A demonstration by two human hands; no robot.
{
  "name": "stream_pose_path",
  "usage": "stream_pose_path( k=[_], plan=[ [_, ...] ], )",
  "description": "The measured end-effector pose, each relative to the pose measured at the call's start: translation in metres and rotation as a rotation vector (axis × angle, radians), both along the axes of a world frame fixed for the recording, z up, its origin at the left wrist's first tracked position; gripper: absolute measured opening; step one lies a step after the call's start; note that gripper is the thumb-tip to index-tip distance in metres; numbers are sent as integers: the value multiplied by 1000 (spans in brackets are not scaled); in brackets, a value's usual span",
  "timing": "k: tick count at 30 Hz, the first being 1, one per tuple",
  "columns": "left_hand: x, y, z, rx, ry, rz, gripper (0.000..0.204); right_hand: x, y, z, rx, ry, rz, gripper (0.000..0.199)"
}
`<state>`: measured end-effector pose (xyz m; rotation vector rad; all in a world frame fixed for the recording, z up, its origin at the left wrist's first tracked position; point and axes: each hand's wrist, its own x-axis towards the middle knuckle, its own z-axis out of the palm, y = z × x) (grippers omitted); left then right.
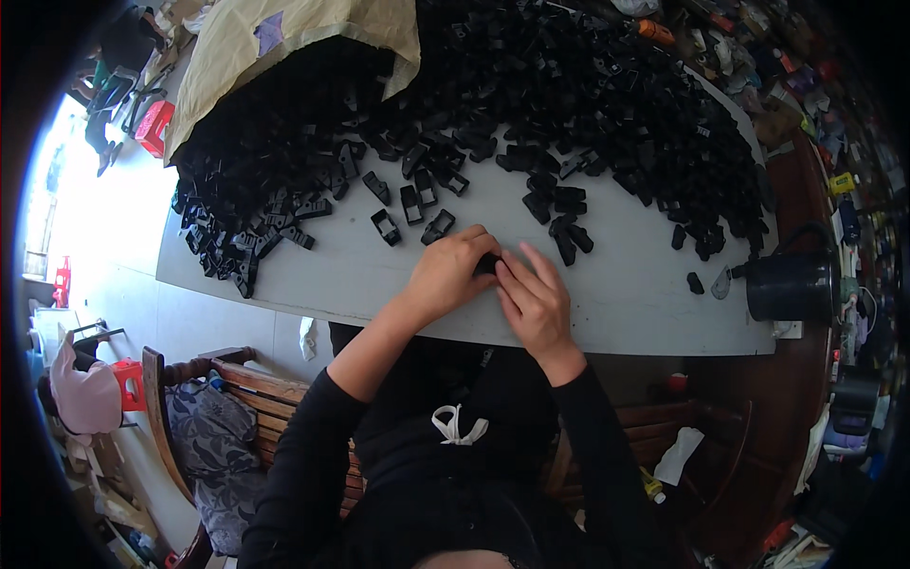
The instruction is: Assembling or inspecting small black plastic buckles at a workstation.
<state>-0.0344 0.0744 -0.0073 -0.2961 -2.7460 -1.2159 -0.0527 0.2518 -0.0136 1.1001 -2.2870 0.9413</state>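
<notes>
Over the near part of the grey tabletop (654, 308), my two hands meet at a small black plastic part (487, 264). My left hand (447, 273) is closed round it, fingers bent over the top. From the other side my right hand (536, 299) pinches its end, with one finger raised away. Much of the part is hidden by the fingers. Several loose black plastic pieces lie just beyond, among them a hollow frame-like piece (438, 227) by my left hand and a solid-looking piece (563, 242) beyond my right.
A large heap of black plastic pieces (588, 85) covers the table's far side. A tan sack (313, 28) lies over its left. At the right edge stands a black pot-like container (789, 284). Behind me is a wooden bench (270, 403) with a patterned cushion (213, 427).
</notes>
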Motion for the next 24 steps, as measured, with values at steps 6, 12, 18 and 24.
stream_pose_path(
  k=[6, 12, 18, 24],
  plan=[
    [42, 5, 11, -173, 15, -77, 33, 6, 29, 1, 66, -114, -198, 23],
    [46, -19, 9, -77, 80, -48, 31, -35, 30, 1, 316, -97, -470, 27],
    [12, -22, 7, -542, 273, 435, 27, -25, 14, 6, 303, -187, -451, 31],
    [22, -4, 8, -70, 130, 305, 31, -16, 15, 12, -82, -398, -171, 27]
  ],
)
